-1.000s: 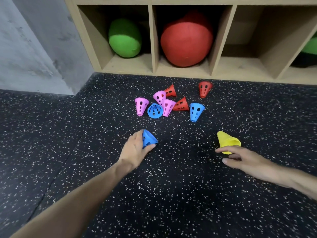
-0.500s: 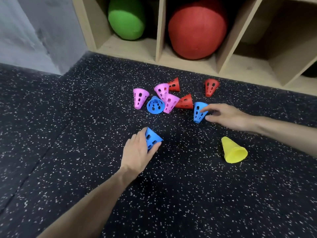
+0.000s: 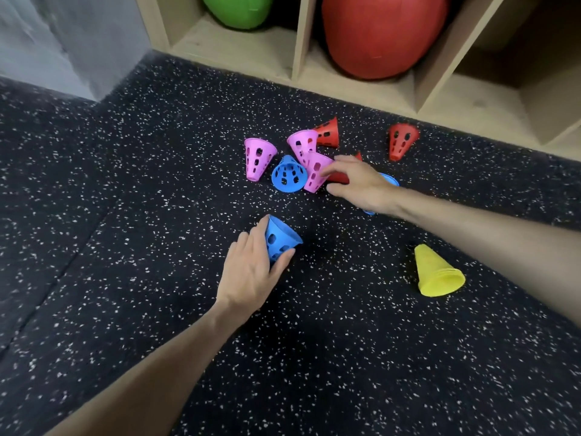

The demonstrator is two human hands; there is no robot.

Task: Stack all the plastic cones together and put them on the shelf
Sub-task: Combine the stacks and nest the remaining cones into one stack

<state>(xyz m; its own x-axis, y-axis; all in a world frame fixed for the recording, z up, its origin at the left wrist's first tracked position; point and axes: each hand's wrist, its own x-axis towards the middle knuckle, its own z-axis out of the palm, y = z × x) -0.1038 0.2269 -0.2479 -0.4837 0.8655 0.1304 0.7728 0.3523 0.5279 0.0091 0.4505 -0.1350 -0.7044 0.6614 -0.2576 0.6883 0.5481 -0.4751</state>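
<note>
Blue cone (image 3: pixel 280 239): lay on its side on the speckled black floor (image 3: pixel 314 357), perforated, wide mouth toward the right. Held by the left hand (image 3: pixel 251 275), fingers over the narrow end and thumb curled under the rim.

Red cone (image 3: pixel 339 177): on its side in the middle of the cluster, largely covered by the right hand (image 3: pixel 361 184). That hand's fingers curled onto it; whether it was truly gripped could not be told.

Second blue cone (image 3: pixel 390 180): mostly hidden beneath the right wrist, only an edge visible.

Cluster, further items: a blue cone with its mouth facing the camera (image 3: pixel 288 177), touching a pink cone (image 3: pixel 316 174) to its right; a second pink cone (image 3: pixel 302 146) just behind; a third pink cone (image 3: pixel 258 158) at the left, near the blue one; a red cone (image 3: pixel 328 133) at the back; another red cone (image 3: pixel 401 140) apart to the right.

Yellow cone (image 3: pixel 437 272): on its side, well apart from the cluster, nearer the camera on the right; it looked like several nested together.

Shelf (image 3: pixel 298 42): wooden cubbies at floor level beyond the cones, holding a green ball (image 3: pixel 239 9) and a red ball (image 3: pixel 383 29) in neighbouring compartments.
</note>
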